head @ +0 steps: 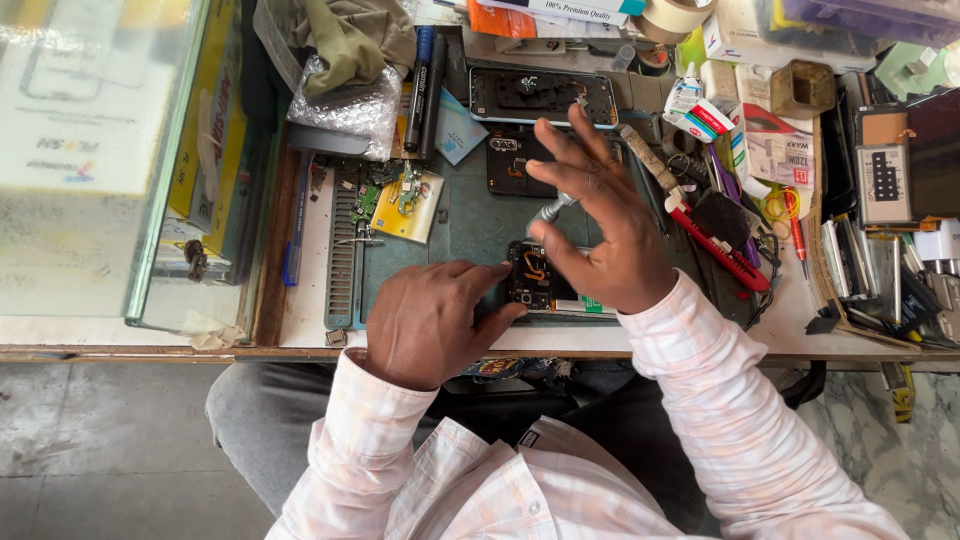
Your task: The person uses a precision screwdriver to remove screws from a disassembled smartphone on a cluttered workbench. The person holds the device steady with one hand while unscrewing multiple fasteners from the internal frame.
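An opened phone with its circuit board bare lies near the front edge of the green work mat. My left hand rests on the mat and steadies the phone's left side with its fingertips. My right hand hovers over the phone with fingers spread, pinching a silver-handled screwdriver between thumb and forefinger, tip down on the board. A second phone frame lies at the back of the mat, with a dark back cover just below it.
A yellow sheet with small parts lies left of the mat beside a grey ribbed tray. Red-handled tools, boxes, glue bottle and chargers crowd the right. A glass case stands at left.
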